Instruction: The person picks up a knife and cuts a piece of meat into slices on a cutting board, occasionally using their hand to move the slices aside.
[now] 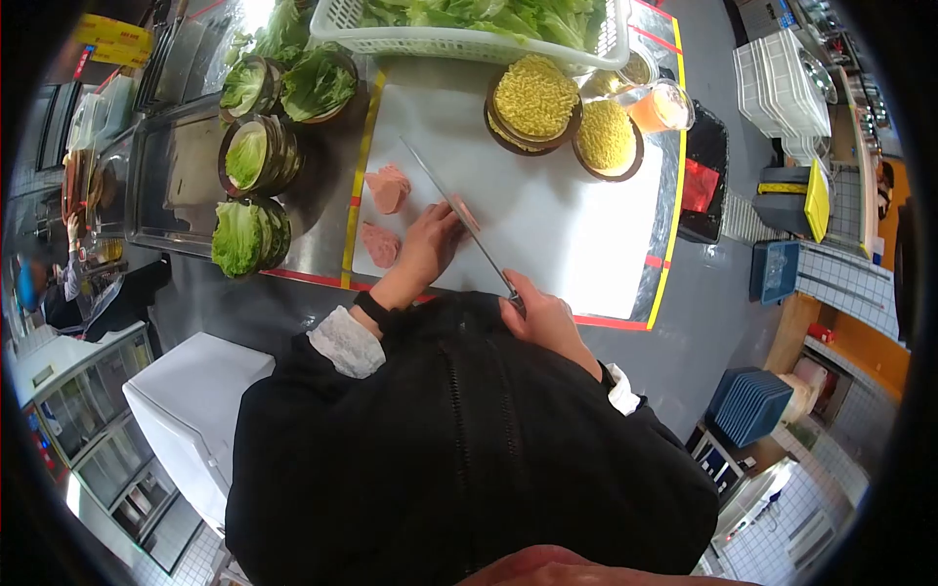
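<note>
A long knife (445,189) is in my right hand (547,317), whose fingers wrap round its handle at the board's near edge. The blade slants up and left across the white board (567,230). My left hand (430,244) has its fingertips on a pink piece of meat (465,212) beside the blade, holding it against the board. Two piles of pink meat lie left of the knife, an upper pile (388,188) and a lower pile (379,244).
A white basket (469,43) of lettuce stands at the board's far edge. Bowls with noodle cakes (535,96) sit at the back right, beside an orange-filled cup (662,107). Bowls of lettuce (250,234) line the left. A person (63,288) is at far left.
</note>
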A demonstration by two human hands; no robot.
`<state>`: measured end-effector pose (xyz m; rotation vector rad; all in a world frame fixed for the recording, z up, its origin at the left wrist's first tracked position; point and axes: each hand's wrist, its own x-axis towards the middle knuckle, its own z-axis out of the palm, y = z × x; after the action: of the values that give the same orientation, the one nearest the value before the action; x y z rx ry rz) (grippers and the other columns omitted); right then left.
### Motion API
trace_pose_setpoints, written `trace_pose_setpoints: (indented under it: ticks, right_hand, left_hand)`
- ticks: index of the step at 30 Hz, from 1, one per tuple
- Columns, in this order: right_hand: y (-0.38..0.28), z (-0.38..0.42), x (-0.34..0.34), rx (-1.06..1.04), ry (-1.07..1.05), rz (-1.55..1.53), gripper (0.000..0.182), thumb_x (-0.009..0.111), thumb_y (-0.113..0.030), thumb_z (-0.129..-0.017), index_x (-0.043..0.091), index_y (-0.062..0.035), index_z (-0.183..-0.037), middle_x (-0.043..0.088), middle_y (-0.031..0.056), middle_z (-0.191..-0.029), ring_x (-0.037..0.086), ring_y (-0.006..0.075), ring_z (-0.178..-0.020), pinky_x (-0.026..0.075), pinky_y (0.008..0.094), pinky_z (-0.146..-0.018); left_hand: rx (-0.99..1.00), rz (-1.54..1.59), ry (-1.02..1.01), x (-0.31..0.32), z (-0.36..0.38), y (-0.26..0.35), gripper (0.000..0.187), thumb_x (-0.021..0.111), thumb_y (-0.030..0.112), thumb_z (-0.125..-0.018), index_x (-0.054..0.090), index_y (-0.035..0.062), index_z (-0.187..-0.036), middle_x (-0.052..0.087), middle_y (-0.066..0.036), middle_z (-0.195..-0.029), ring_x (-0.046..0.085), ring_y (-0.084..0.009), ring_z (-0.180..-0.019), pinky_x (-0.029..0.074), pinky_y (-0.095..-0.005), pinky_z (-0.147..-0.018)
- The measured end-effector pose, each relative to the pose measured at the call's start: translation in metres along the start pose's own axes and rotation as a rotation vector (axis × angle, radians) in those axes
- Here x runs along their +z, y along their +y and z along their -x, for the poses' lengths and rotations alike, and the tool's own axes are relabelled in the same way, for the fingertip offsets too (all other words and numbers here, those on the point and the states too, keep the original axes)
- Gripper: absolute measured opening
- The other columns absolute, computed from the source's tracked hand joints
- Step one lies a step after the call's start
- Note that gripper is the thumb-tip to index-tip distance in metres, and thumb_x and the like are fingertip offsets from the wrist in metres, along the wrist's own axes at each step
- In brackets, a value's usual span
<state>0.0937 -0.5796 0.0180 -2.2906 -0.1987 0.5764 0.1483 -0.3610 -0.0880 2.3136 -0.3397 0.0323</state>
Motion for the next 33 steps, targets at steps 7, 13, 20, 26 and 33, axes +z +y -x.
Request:
trace_pose_setpoints:
  ticks: [7, 13, 20, 26, 33]
  right_hand:
    - [0.001, -0.005, -0.001, -0.032, 0.008, -0.047, 0.036, 0.064, -0.021, -0.088, 0.053, -0.0102, -0.120, 0.067, 0.0191, -0.078, 0.066, 0.0406, -0.074, 0.053, 0.0477, -0.066]
    - [0.000, -0.031, -0.006, 0.040, -0.161, -0.063, 0.033, 0.058, -0.020, -0.091, 0.048, -0.0085, -0.119, 0.064, 0.0231, -0.073, 0.062, 0.0462, -0.072, 0.048, 0.0540, -0.065]
    - [0.016, -0.051, 0.006, 0.070, -0.198, -0.034, 0.034, 0.055, -0.022, -0.092, 0.047, -0.0055, -0.121, 0.064, 0.0246, -0.074, 0.060, 0.0487, -0.074, 0.046, 0.0523, -0.067]
    - [0.016, -0.058, -0.006, 0.040, -0.161, -0.137, 0.026, 0.055, -0.021, -0.091, 0.054, -0.0028, -0.109, 0.061, 0.0252, -0.069, 0.060, 0.0474, -0.068, 0.046, 0.0525, -0.064]
    - [-0.014, -0.043, -0.044, 0.127, -0.199, -0.445, 0.020, 0.057, -0.018, -0.092, 0.057, 0.0002, -0.101, 0.054, 0.0032, -0.058, 0.052, 0.0113, -0.045, 0.043, 0.0265, -0.043]
  left_hand:
    - [-0.012, 0.022, 0.019, 0.000, -0.002, -0.001, 0.024, 0.067, 0.008, -0.079, 0.064, 0.0080, -0.103, 0.060, -0.013, -0.108, 0.057, -0.0351, -0.100, 0.049, -0.0437, -0.084]
    - [-0.071, -0.125, -0.036, -0.009, -0.005, 0.011, 0.025, 0.064, 0.004, -0.078, 0.064, 0.0058, -0.103, 0.061, -0.012, -0.108, 0.059, -0.0348, -0.099, 0.052, -0.0451, -0.080]
    - [-0.075, -0.147, 0.047, -0.005, -0.005, 0.014, 0.025, 0.062, 0.003, -0.077, 0.063, 0.0045, -0.101, 0.062, -0.012, -0.106, 0.060, -0.0344, -0.098, 0.053, -0.0449, -0.077]
    - [-0.156, -0.167, -0.029, -0.006, 0.000, 0.013, 0.022, 0.064, 0.003, -0.076, 0.063, 0.0015, -0.098, 0.063, -0.013, -0.104, 0.059, -0.0350, -0.098, 0.052, -0.0445, -0.079]
    - [-0.264, 0.197, 0.104, -0.004, 0.007, 0.006, 0.020, 0.064, 0.010, -0.088, 0.055, 0.0042, -0.105, 0.064, -0.011, -0.100, 0.064, -0.0273, -0.092, 0.051, -0.0391, -0.081]
